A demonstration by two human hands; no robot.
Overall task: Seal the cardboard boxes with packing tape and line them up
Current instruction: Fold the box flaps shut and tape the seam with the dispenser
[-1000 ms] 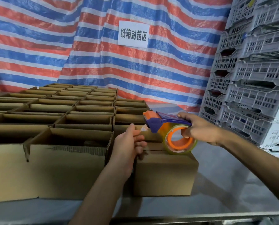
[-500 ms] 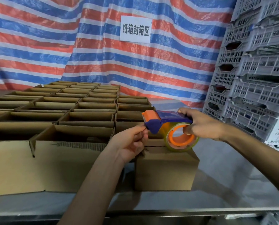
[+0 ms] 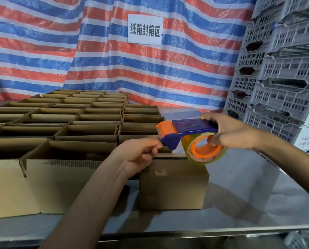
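Since a second ago our left hand [image 3: 141, 155] has left its rest on the box [image 3: 173, 187] and risen to the dispenser [image 3: 191, 125]. Thumb and forefinger now pinch at its front end, just under the orange tip [image 3: 165, 127]. Whether the clear tape's free end is already between them, we cannot tell. Our right hand [image 3: 229, 132] grips the dispenser from behind, thumb over the blue top and fingers hooked into the orange core of the roll [image 3: 206, 151], holding it just above the box. That box stands closed on the steel table [image 3: 257, 203], just beside a larger open box [image 3: 42, 186]. To do this step well, we judge, we should draw out a short tail and keep it taut so it does not fold onto itself. We then lay it over the near face in line with the flap seam, press it down, and run the dispenser straight back while the left hand steadies the box. Behind, rows of open boxes [image 3: 96, 130] wait. Grey crates [image 3: 284, 69] are stacked at the right, and a striped tarp [image 3: 42, 51] with a sign [image 3: 145, 29] hangs beyond.
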